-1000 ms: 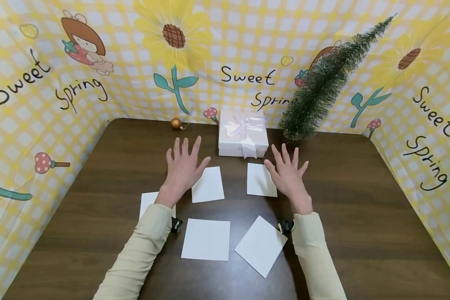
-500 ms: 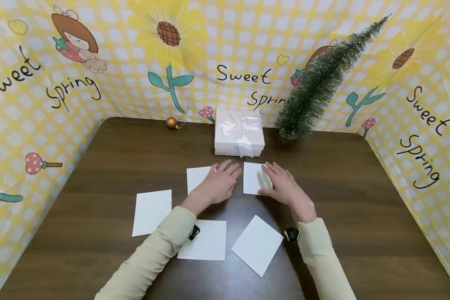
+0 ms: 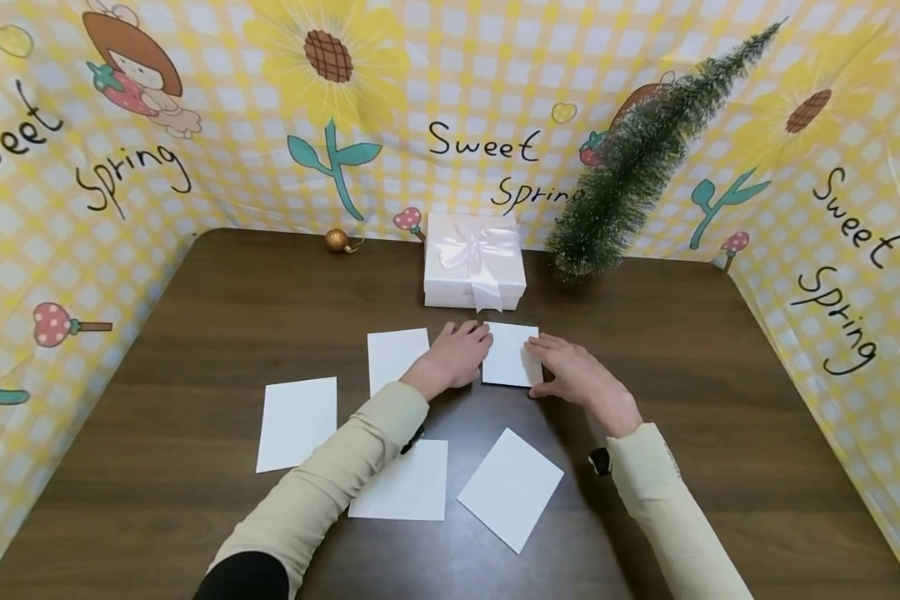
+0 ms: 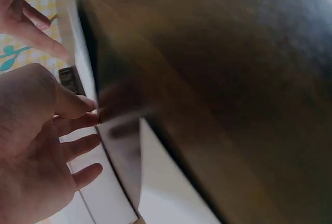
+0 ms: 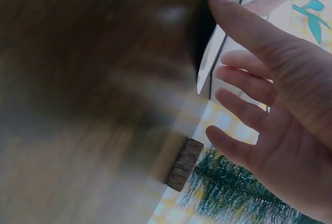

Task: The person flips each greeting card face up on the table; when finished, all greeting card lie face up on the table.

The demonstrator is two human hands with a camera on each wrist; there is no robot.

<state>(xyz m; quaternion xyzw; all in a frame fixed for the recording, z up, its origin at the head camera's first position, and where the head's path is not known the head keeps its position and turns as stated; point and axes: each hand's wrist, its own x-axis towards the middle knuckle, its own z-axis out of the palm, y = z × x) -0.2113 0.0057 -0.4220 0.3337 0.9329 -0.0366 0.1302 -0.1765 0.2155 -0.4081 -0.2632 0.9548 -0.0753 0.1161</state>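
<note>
From where I stand, the card (image 3: 511, 353) is at the far part of the worktop (image 3: 720, 458), just on the near side of the box (image 3: 465, 287). The left hand (image 3: 456, 354) pinches its left edge. The right hand (image 3: 576, 377) is at the right edge, thumb apart from fingers; whether it also pinches, I cannot tell. Such a thin card is, I think, best handled with light, equal pressure at both edges, keeping it level.

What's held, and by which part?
The white card nearest the gift box: left hand seems to pinch its left edge; right hand at the right edge, grip unclear.
</note>
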